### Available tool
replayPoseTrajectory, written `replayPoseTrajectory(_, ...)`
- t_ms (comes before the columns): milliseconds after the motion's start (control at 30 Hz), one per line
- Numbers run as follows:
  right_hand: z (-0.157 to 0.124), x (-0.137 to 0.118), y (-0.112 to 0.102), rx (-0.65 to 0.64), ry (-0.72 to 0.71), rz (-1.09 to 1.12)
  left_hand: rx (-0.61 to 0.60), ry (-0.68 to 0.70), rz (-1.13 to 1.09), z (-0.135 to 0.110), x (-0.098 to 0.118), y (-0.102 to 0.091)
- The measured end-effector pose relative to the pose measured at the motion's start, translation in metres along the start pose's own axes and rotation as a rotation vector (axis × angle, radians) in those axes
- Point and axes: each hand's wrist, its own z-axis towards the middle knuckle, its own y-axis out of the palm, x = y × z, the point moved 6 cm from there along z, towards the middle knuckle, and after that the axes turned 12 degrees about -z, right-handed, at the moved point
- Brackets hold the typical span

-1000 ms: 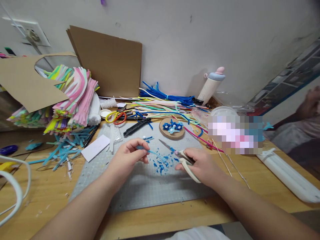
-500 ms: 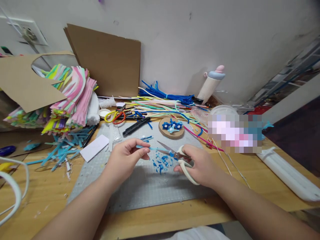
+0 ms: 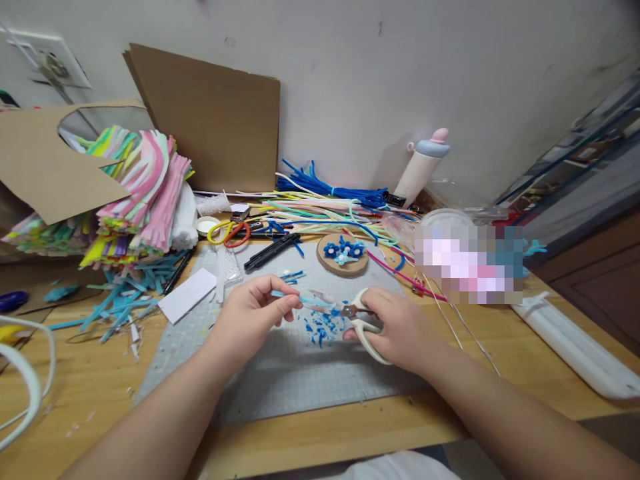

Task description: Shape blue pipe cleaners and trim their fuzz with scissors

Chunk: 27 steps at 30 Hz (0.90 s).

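Between its thumb and fingers, my left hand [image 3: 260, 310] pinches a light blue pipe cleaner [image 3: 313, 303] that points to the right. My right hand [image 3: 393, 327] grips white-handled scissors [image 3: 367, 340], whose blurred blades lie along the pipe cleaner, pointing toward my left hand. Under the blades, blue fuzz clippings [image 3: 320, 330] are scattered on the grey cutting mat [image 3: 280, 387]. Behind the hands, blue pipe-cleaner flowers [image 3: 344, 248] rest on a round cardboard disc [image 3: 345, 268].
Orange-and-yellow scissors [image 3: 230, 233] and a black utility knife [image 3: 273, 252] lie at the mat's back edge. Loose pipe cleaners [image 3: 320, 217] spread along the wall, near a bottle [image 3: 423, 170]. A white card [image 3: 187, 295] sits left; a long white package [image 3: 575, 347] lies right.
The scissor blades have moved closer together along the light blue pipe cleaner, and the right hand has shifted slightly left. My left hand keeps its pinch.
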Motion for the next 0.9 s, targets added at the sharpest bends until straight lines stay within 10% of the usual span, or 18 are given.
replayPoseTrajectory(900, -0.005, -0.002, 0.003, -0.006, -0.012, 0.17, -0.005, -0.096, -0.267, 0.002, -0.009, 0.002)
